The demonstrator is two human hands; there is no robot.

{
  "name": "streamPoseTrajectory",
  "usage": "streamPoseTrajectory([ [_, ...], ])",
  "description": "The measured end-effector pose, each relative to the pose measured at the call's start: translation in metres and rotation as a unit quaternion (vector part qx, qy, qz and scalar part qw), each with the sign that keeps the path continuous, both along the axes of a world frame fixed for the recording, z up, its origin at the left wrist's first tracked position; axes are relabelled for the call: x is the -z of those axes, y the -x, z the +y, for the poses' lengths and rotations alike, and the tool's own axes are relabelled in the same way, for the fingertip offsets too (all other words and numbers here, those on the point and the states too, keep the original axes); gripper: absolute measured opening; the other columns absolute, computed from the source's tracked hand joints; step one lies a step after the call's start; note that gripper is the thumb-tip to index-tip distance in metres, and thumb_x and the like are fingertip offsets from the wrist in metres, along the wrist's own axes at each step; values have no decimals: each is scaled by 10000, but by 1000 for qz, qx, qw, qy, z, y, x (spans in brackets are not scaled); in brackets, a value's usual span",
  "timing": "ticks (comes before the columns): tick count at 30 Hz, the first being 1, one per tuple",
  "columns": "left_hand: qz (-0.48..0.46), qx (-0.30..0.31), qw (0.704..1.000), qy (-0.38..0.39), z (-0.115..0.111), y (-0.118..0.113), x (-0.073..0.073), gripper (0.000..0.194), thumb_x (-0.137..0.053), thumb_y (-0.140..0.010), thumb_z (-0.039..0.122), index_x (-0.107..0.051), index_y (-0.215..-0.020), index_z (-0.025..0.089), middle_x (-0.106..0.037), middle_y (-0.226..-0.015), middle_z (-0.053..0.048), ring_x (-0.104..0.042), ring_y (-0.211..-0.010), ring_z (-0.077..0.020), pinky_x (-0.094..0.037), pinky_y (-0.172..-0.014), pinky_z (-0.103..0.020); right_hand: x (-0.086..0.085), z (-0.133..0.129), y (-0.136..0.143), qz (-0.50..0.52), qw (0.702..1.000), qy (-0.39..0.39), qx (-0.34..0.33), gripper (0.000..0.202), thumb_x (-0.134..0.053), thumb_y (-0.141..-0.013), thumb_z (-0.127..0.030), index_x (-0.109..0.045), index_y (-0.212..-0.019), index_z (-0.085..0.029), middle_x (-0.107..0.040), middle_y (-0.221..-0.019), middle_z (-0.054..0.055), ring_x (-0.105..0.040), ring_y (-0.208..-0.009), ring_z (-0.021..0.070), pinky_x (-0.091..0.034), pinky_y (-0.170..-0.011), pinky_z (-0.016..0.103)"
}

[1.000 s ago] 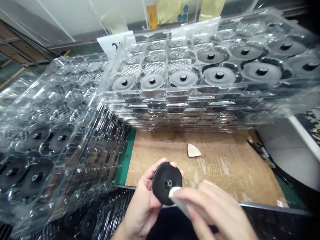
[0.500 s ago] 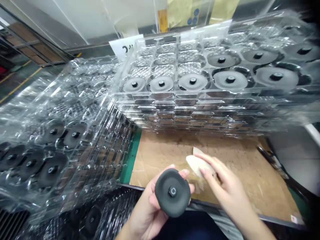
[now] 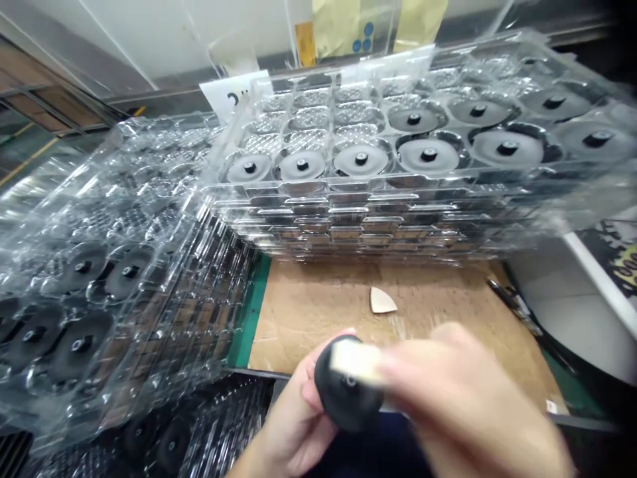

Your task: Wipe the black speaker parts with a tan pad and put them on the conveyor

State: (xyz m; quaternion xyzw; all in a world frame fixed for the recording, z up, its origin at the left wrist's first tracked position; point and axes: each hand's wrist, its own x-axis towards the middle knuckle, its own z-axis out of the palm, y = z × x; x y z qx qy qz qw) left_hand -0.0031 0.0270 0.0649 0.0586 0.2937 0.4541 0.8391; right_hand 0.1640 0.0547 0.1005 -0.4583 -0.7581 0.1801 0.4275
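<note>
In front of my body, my left hand (image 3: 299, 419) grips a dark grey round disc (image 3: 352, 410) with a small raised hub at its centre. My right hand (image 3: 455, 382), blurred by motion, pinches a cream pad (image 3: 354, 360). That pad lies over the disc's upper face and hides part of it, including some of the hub; whether it presses on the surface I cannot tell. Another cream pad (image 3: 382, 301), roughly triangular, rests on the cardboard sheet (image 3: 308, 312) beyond my hands.
Stacked clear plastic trays (image 3: 358, 206) stand behind the cardboard, the top one partly filled with similar discs. More clear trays (image 3: 124, 219) with dark discs rise on the left. Dark pen-like tools (image 3: 515, 305) lie at the right, beside a white bin (image 3: 557, 292).
My right hand has moved left with the pad, from above the cardboard to over the disc. The loose triangular pad now shows fully. The view has shifted slightly right.
</note>
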Motion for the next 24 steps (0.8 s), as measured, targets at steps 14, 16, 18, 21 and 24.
streamPoseTrajectory([
  [14,172,-111,978,-31,-3,-4,5,675,-791,-478,422,-603,-1102,249,-657,-978,-18,-568,-965,-211,-433,-883,-260,-8,8,23,-116,990,70,-46,323,-435,-828,-95,-608,-1069,-224,-631,-781,11,-529,-667,131,-345,-609,280],
  [16,148,-104,983,-23,-2,-5,5,622,-761,-527,447,-607,-1099,255,-664,-931,-16,-573,-961,-215,-425,-901,-285,-10,9,28,-94,994,22,-42,304,-430,-837,-114,-622,-1053,-207,-633,-748,22,-523,-641,135,-347,-598,287],
  [18,134,-105,985,-31,-2,-5,6,562,-752,-550,441,-627,-1066,257,-669,-905,-16,-581,-962,-222,-427,-904,-296,-10,12,32,-39,997,3,-70,302,-421,-859,-134,-608,-1079,-223,-652,-800,17,-542,-666,129,-378,-652,296],
  [21,178,-143,972,-57,0,2,5,562,-789,-503,392,-641,-1028,259,-669,-994,-18,-584,-979,-210,-449,-869,-253,2,14,24,-15,994,83,-67,309,-442,-868,-156,-571,-1125,-270,-659,-900,-1,-565,-707,118,-421,-709,287],
  [24,187,-170,966,-57,1,12,2,583,-774,-539,382,-597,-1087,292,-625,-1136,-28,-561,-1057,-235,-421,-936,-312,33,4,6,-14,980,196,-38,277,-494,-857,-225,-573,-1119,-265,-654,-966,19,-598,-775,134,-472,-642,238],
])
